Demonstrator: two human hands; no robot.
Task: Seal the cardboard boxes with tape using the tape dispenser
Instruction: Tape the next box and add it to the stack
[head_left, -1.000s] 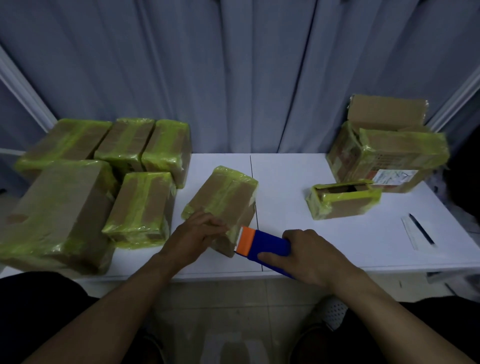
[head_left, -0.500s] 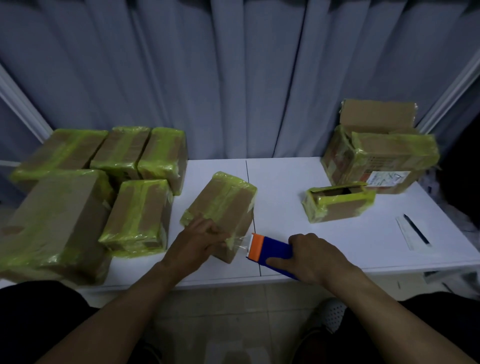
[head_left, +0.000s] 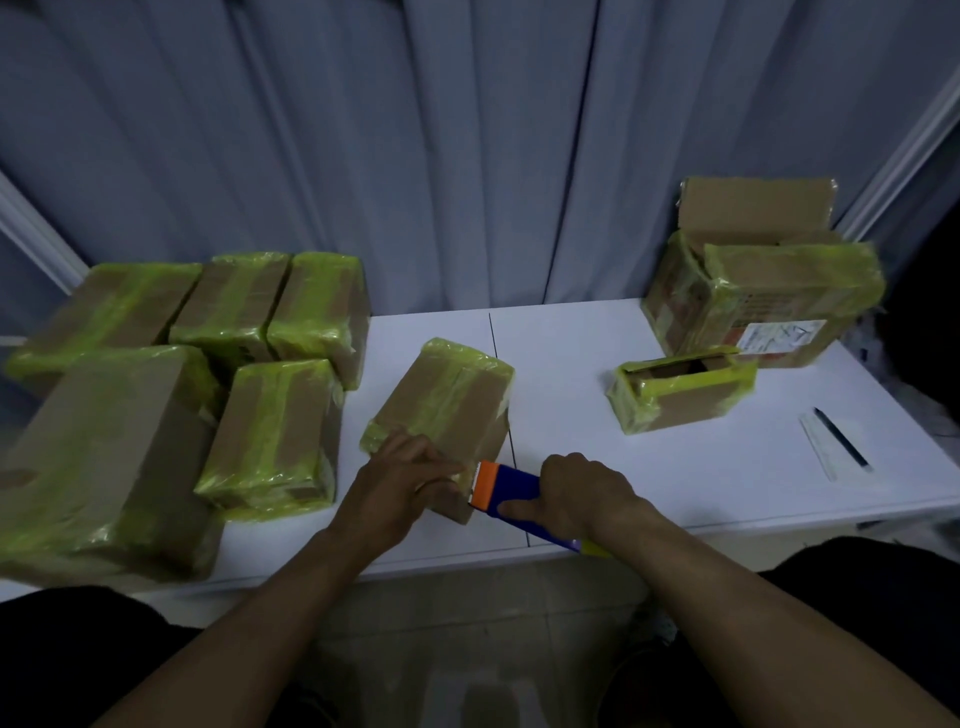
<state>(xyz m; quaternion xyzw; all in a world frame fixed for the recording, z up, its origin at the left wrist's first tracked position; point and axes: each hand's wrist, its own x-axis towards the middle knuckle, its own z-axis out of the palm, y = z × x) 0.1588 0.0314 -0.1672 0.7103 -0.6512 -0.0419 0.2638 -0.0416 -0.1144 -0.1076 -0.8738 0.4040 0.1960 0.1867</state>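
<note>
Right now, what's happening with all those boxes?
A person is taping up a box in the middle of the table. Their left hand presses down on its near end. Their right hand holds the blue and orange dispenser right up against that end. Five taped boxes sit together on the left. On the right, a small box is open on top.
</note>
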